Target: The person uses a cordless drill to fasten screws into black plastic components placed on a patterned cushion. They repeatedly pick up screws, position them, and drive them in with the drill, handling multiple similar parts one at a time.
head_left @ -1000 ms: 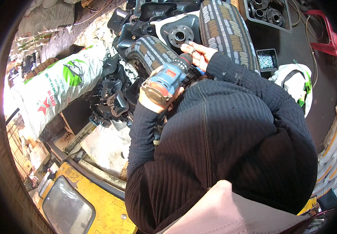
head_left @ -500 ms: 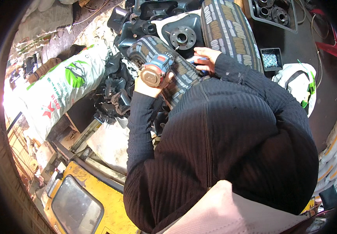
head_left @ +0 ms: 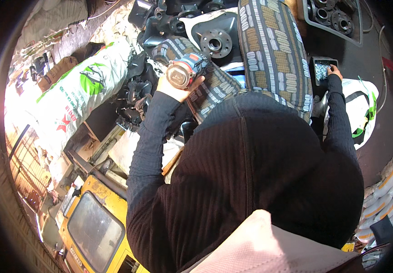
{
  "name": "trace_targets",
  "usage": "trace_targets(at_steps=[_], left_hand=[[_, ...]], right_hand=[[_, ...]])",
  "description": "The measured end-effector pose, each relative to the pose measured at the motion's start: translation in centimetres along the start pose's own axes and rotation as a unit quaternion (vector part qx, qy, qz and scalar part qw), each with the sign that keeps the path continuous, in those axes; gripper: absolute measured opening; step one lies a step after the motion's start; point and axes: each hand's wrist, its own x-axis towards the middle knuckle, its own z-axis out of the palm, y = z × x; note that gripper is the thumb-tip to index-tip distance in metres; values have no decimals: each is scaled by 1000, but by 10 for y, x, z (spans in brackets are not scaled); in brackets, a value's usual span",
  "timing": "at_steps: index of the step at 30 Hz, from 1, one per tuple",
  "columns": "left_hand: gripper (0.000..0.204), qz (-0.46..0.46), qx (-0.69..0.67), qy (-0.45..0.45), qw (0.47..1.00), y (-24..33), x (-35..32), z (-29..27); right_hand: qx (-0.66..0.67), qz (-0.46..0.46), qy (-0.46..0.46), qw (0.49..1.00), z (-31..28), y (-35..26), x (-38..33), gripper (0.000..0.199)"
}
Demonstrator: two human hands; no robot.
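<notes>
In my left hand [head_left: 173,91] is a blue and red cordless drill [head_left: 181,73], its round end turned up toward me. The drill is above my patterned trouser leg [head_left: 221,86]. My right hand [head_left: 335,71] is at a small dark tray [head_left: 315,81] of bluish screws [head_left: 323,69], its fingers curled at the tray's right side. The fingertips are too small to show what they hold, if anything. Between my legs lies a black part with a round metal hub [head_left: 215,43], its flange holed around a central bore.
More black parts [head_left: 160,32] are heaped at the upper left. A clear bin [head_left: 359,36] of metal hubs stands at the upper right. A white and green bag [head_left: 357,107] lies by my right arm, a long filled sack [head_left: 92,86] at left. A yellow machine [head_left: 114,207] stands lower left.
My right hand has moved away from beside the drill, out to the right, to the tray of screws. My left hand keeps the drill in nearly the same place.
</notes>
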Motion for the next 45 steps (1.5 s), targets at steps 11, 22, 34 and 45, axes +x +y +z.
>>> trace_targets(at_steps=[11,22,34,45], left_hand=[[69,-25,-36,30,999,0,5,8],[39,145,-27,165,975,14,-45,6],[56,13,-226,227,947,32,-106,38],[49,84,-100,260,957,47,-103,29]], right_hand=[[-126,-46,5,991,62,7,24,36],[-124,-52,2,991,52,4,17,23],[-147,-119,13,982,55,-2,20,37],[230,-37,24,972,-18,16,-1,27]])
